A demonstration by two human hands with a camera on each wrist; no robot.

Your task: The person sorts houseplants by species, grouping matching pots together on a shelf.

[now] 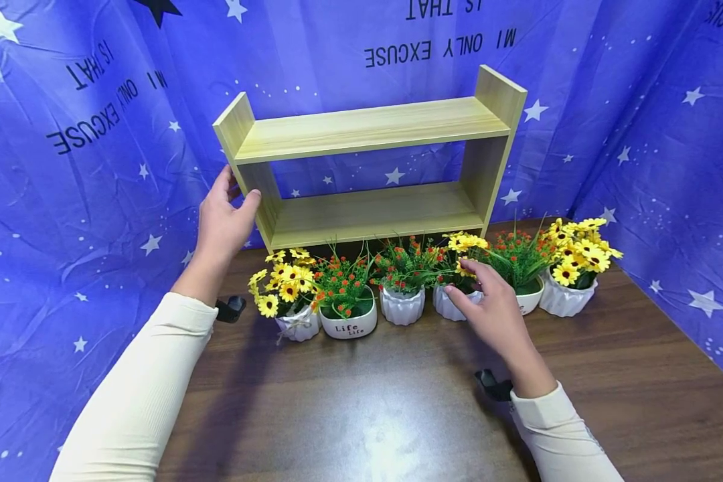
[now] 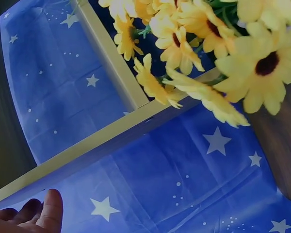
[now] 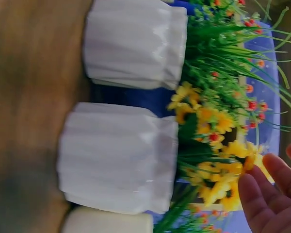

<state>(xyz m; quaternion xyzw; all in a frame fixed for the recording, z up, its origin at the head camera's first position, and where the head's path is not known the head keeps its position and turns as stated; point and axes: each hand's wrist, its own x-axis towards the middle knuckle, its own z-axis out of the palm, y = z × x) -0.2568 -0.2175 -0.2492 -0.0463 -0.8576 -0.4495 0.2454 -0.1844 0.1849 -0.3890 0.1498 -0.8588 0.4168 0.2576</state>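
A light wooden two-tier shelf (image 1: 373, 127) stands at the back. Beside its left panel is my left hand (image 1: 225, 217), fingers at the outer side and thumb apart from them; whether it touches the wood is unclear. In the left wrist view, the left hand (image 2: 29, 218) lies just below the panel edge (image 2: 87, 145). My right hand (image 1: 494, 308) hovers in front of yellow artificial flowers (image 1: 466, 242) in a white pot (image 1: 448, 302), its fingers loosely extended. The right wrist view has the right hand (image 3: 271, 194) close to those yellow blooms (image 3: 220, 174), holding nothing.
Several potted artificial plants line the shelf's front, among them a yellow-flowered one (image 1: 298, 325) at left, an oval "Life" pot (image 1: 349, 327) with red flowers, and another yellow one (image 1: 569, 298) at right. A starry blue curtain (image 1: 657, 134) surrounds the wooden table (image 1: 337, 402).
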